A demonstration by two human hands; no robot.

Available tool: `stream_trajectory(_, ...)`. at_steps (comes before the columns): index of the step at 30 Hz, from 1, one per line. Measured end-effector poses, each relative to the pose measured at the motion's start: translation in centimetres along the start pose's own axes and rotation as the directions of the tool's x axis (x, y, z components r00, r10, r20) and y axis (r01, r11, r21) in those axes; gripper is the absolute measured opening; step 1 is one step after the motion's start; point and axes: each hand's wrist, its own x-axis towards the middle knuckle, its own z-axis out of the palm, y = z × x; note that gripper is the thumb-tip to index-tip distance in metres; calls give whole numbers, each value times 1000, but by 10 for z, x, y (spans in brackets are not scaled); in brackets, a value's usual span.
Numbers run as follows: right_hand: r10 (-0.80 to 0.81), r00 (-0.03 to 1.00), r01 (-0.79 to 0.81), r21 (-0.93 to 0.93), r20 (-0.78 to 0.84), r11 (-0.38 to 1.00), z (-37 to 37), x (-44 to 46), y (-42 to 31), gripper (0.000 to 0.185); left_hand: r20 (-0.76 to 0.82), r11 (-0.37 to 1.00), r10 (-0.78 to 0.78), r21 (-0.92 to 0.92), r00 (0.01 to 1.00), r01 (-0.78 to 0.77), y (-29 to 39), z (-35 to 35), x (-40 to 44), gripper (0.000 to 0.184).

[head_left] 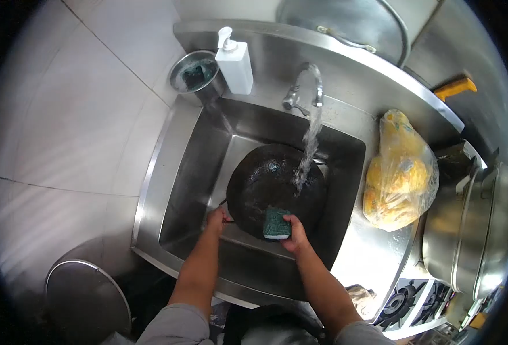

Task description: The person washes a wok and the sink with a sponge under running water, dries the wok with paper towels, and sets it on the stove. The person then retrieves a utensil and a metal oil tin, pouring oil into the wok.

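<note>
A dark round wok [265, 178] lies in the steel sink [196, 190], with water from the curved tap [311, 80] pouring into its right part. My left hand [216, 218] is closed around the wok's loop handle at its left side. In my right hand [295, 233] is a green scouring sponge [277, 223] with a pale underside, held over the wok's near edge. Whether the sponge touches the wok is hard to tell.
A white pump bottle [238, 69] and a metal container [193, 72] with a green pad stand behind the sink. To the right are a plastic bag of yellow items [400, 178], large metal pots [466, 230] and a gas burner [397, 302].
</note>
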Motion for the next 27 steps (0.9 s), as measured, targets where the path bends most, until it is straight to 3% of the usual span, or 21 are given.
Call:
stream_trajectory(2, 30, 983, -49, 102, 184, 994, 9, -18, -6, 41, 67, 985, 135, -120, 989, -127, 20, 10, -30, 26)
stream_trajectory(3, 21, 980, -44, 108, 200, 993, 14, -30, -12, 41, 67, 983, 153, -115, 986, -145, 29, 16, -46, 26)
stream_trajectory(5, 12, 843, -92, 121, 538, 988, 31, -63, -22, 45, 153, 930, 191, -344, 970, -129, 44, 28, -86, 26)
stream_trajectory(9, 1, 773, -69, 83, 634, 994, 42, -72, -28, 50, 278, 902, 290, -399, 916, -164, 80, 58, -180, 28)
stream_trajectory(11, -191, 775, 179, 80, 603, 981, 46, -63, -26, 53, 227, 899, 321, -378, 919, -220, 94, 71, -216, 28)
stream_trajectory(12, -189, 773, 180, 77, 606, 981, 45, -51, -25, 53, 226, 897, 324, -383, 919, -222, 100, 75, -231, 28)
stream_trajectory(14, -370, 858, 478, -287, 356, 830, 49, -30, -22, 53, 228, 907, 367, -305, 902, -291, 108, 76, -247, 32)
stream_trajectory(15, -428, 848, 530, -470, 312, 706, 49, -18, -21, 53, 220, 908, 361, -305, 906, -287, 107, 72, -240, 32)
stream_trajectory(16, -417, 855, 519, -473, 309, 712, 44, -3, -15, 53, 156, 901, 385, -279, 910, -333, 106, 66, -231, 33)
stream_trajectory(17, -424, 853, 516, -615, 305, 596, 39, 17, -8, 54, 91, 892, 409, -248, 908, -377, 105, 59, -221, 34)
stream_trajectory(19, -432, 855, 457, -811, 287, 365, 35, 39, 6, 55, 82, 914, 353, -246, 932, -324, 101, 40, -202, 35)
stream_trajectory(20, -423, 861, 449, -814, 282, 369, 31, 54, 15, 55, 84, 931, 298, -247, 951, -270, 98, 32, -190, 36)
stream_trajectory(22, -422, 836, 377, -926, 352, -24, 12, 91, 41, 52, 95, 936, 246, -280, 965, -211, 91, 20, -169, 38)
stream_trajectory(23, -495, 732, 423, -882, 468, -208, -10, 118, 65, 47, 114, 933, 210, -319, 971, -165, 89, 14, -161, 40)
stream_trajectory(27, -434, 795, 310, -899, 424, -310, 11, 120, 96, 45, 43, 937, 143, -329, 989, -121, 79, 3, -146, 42)
